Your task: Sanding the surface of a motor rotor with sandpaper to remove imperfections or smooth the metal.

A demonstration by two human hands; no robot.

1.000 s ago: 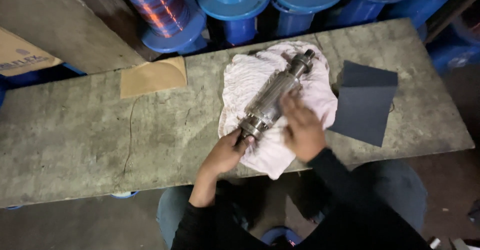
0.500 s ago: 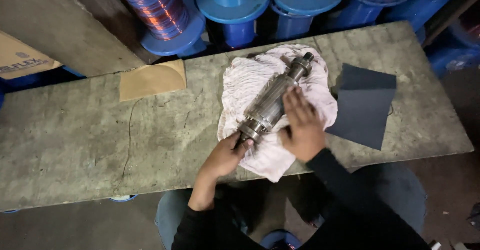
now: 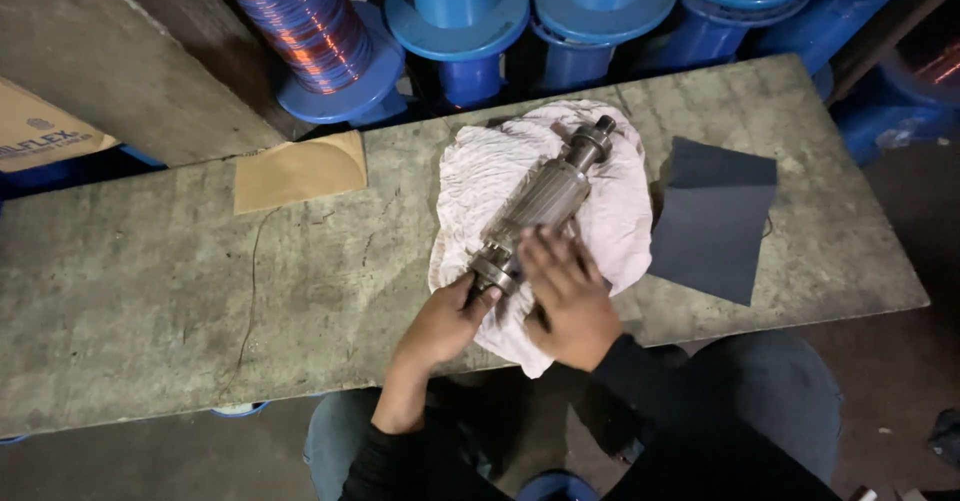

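A grey ribbed metal rotor with a shaft (image 3: 545,201) lies slanted on a crumpled white cloth (image 3: 490,171) spread over a worn grey workbench (image 3: 150,281). My left hand (image 3: 440,326) grips the rotor's near end, fingers curled around the collar. My right hand (image 3: 565,296) lies flat with fingers spread on the lower part of the rotor body and the cloth beside it. The far shaft end points toward the blue spools.
A dark grey abrasive sheet (image 3: 715,216) lies right of the cloth. A tan paper sheet (image 3: 295,169) sits at the bench's back edge. Blue spools (image 3: 600,1), one wound with copper wire (image 3: 295,16), stand behind the bench. A cardboard box (image 3: 40,131) is at far left.
My right hand has slid down the rotor toward its near end. The left hand keeps its hold on the near end; the rotor stays in place.
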